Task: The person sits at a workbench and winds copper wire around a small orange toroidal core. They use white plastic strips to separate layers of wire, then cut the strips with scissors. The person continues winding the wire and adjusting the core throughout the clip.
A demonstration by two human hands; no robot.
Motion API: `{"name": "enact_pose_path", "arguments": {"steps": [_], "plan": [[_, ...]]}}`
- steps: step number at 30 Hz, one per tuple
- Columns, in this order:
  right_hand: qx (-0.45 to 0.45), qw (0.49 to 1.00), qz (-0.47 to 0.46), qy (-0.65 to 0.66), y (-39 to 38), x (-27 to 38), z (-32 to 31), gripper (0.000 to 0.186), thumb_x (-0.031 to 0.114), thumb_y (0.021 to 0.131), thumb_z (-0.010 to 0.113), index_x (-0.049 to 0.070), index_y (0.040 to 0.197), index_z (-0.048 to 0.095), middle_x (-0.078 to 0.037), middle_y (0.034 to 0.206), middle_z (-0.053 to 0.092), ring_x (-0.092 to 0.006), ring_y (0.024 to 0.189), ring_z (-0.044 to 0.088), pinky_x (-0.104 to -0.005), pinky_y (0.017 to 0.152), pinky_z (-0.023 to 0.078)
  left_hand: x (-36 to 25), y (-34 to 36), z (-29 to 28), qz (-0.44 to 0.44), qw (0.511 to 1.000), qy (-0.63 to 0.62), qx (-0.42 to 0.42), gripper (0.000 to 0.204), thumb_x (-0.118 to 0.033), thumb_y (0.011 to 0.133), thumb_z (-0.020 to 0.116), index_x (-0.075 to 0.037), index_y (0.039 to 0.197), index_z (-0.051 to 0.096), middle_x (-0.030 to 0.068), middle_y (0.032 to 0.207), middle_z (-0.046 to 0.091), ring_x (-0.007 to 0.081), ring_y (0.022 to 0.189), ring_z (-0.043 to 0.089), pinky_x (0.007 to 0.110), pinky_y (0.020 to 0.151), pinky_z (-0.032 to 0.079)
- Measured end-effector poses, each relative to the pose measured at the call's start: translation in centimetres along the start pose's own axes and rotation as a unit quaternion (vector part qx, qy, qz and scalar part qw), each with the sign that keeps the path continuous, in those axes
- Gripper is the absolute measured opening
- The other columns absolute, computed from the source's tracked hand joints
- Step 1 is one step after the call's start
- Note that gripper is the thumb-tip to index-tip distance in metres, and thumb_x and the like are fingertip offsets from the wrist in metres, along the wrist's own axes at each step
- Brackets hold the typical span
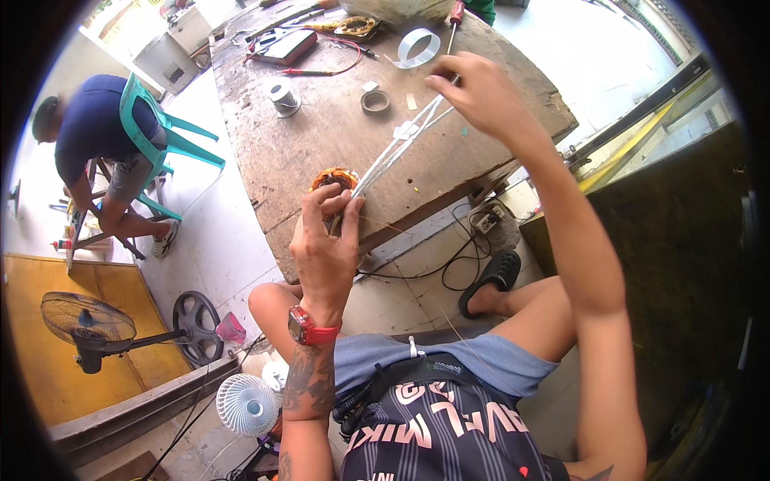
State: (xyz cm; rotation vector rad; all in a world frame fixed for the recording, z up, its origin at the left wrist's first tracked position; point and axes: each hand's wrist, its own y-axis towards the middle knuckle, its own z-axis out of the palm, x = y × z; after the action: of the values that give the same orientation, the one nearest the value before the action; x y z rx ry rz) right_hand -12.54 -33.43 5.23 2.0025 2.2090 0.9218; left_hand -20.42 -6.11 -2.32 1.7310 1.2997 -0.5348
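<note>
Several white strands, apparently cord or sleeved wire (389, 156), stretch slantwise above the wooden table between my two hands. My left hand (325, 248), with a red watch on the wrist, pinches their near end at the table's front left. Right beside its fingers is a round coil of copper windings (337, 175), like a small motor stator, partly hidden by the hand. Farther back on the right, the fingers of my right hand (481, 94) are closed on the strands' far end. A red-handled screwdriver (456, 14) lies just beyond that hand.
On the worn table (265, 152) are a spool of wire (282, 98), a brown tape roll (374, 102), a white tape ring (419, 48) and a meter with red leads (285, 46). A person sits on a green chair (140, 112) at left. Fans (249, 405) stand lower left.
</note>
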Motion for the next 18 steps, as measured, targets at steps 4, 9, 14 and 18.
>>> {"name": "enact_pose_path", "arguments": {"steps": [4, 9, 14, 18], "plan": [[0.228, 0.97, 0.029, -0.083, 6.3, -4.1, 5.6, 0.025, 0.03, 0.096, 0.078, 0.009, 0.108, 0.08, -0.014, 0.107, 0.079, -0.032, 0.102, 0.074, -0.0432, 0.089, 0.057, -1.1, 0.7, -1.0, -0.015, 0.998, 0.039, 0.041, 0.037, -0.01, 0.095, 0.079, -0.008, 0.128, 0.061, 0.0143, 0.107, 0.08, 0.0319, 0.098, 0.078, 0.043, 0.09, 0.061], [0.283, 0.957, 0.02, -0.054, 7.5, -5.5, 8.1, 0.027, 0.03, 0.093, 0.082, 0.008, 0.108, 0.077, -0.014, 0.108, 0.078, -0.0321, 0.101, 0.074, -0.0432, 0.09, 0.056, -0.7, 0.5, -0.8, 0.023, 0.998, 0.041, 0.037, 0.045, -0.006, 0.095, 0.076, -0.01, 0.136, 0.057, 0.014, 0.11, 0.078, 0.0332, 0.104, 0.075, 0.046, 0.098, 0.058], [0.031, 0.979, 0.005, 0.203, 4.6, -0.1, 2.9, 0.028, 0.029, 0.098, 0.08, 0.006, 0.111, 0.072, -0.011, 0.099, 0.079, -0.0211, 0.093, 0.074, -0.0352, 0.082, 0.057, 1.2, -0.3, 0.1, 0.097, 0.994, 0.052, -0.006, 0.047, -0.005, 0.096, 0.077, -0.007, 0.137, 0.054, 0.0114, 0.108, 0.077, 0.032, 0.105, 0.075, 0.055, 0.113, 0.05], [0.114, 0.879, 0.075, 0.457, -4.8, 3.4, -0.5, 0.026, 0.021, 0.101, 0.077, -0.002, 0.114, 0.07, -0.009, 0.093, 0.078, -0.0126, 0.077, 0.072, -0.0259, 0.068, 0.057, 2.6, -0.9, 1.1, 0.139, 0.989, 0.022, -0.055, 0.048, -0.005, 0.095, 0.079, -0.009, 0.136, 0.053, 0.0099, 0.104, 0.077, 0.0293, 0.102, 0.076, 0.059, 0.118, 0.046]]}}
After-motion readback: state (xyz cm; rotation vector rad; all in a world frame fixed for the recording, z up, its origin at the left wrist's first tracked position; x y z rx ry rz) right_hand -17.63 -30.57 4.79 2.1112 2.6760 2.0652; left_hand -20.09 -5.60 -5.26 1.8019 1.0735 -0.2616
